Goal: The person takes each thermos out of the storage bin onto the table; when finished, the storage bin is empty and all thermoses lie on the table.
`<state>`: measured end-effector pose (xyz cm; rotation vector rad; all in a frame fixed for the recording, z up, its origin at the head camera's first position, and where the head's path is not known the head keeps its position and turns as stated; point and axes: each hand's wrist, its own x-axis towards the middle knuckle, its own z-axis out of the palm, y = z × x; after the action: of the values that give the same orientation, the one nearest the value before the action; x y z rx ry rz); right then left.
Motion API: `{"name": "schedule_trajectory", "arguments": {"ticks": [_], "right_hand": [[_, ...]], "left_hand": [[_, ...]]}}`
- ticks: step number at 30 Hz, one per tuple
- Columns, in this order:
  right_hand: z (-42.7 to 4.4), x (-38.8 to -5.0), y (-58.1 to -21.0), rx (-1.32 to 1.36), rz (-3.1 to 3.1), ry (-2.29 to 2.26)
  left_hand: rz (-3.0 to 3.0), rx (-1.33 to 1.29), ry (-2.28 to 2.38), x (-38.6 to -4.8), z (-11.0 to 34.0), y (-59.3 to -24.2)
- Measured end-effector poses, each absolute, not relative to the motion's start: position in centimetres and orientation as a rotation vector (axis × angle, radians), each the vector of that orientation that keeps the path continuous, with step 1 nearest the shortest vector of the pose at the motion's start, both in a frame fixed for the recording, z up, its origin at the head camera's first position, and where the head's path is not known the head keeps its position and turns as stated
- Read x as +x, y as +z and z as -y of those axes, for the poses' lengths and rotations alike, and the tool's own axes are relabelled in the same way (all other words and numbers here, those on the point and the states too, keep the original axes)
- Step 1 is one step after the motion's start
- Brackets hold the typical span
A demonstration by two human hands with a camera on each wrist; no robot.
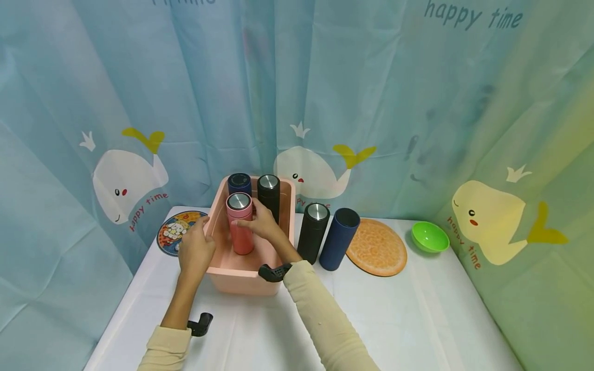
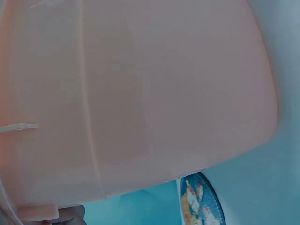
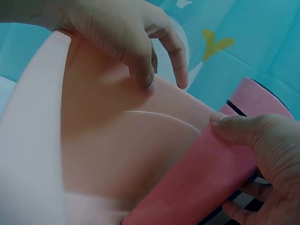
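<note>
L hand [image 1: 197, 248] pinches bin rim [image 1: 236, 274], prob. to steady it, w/ R hand [image 1: 264, 221] curled round pink bottle [image 1: 242, 241] nr 2 dark bottles [image 1: 269, 193] inside.

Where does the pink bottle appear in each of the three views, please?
Head: the pink bottle is left of centre, in the peach bin.
Left wrist: it is not in this picture.
Right wrist: lower right, slanting, held by the right hand.
Shared landmark: the peach bin, visible in all three views.
</note>
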<state>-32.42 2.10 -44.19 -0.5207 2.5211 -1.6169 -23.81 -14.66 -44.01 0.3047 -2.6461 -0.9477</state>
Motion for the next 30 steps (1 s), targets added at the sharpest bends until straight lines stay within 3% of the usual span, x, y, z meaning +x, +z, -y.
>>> {"name": "schedule_trajectory", "arguments": {"ticks": [30], "right_hand": [[-2.6, -31.4, -42.9, -0.667, -2.633, -1.575]], "left_hand": [[2.636, 0.307, -0.953, -23.7, 14.5, -44.0]]}}
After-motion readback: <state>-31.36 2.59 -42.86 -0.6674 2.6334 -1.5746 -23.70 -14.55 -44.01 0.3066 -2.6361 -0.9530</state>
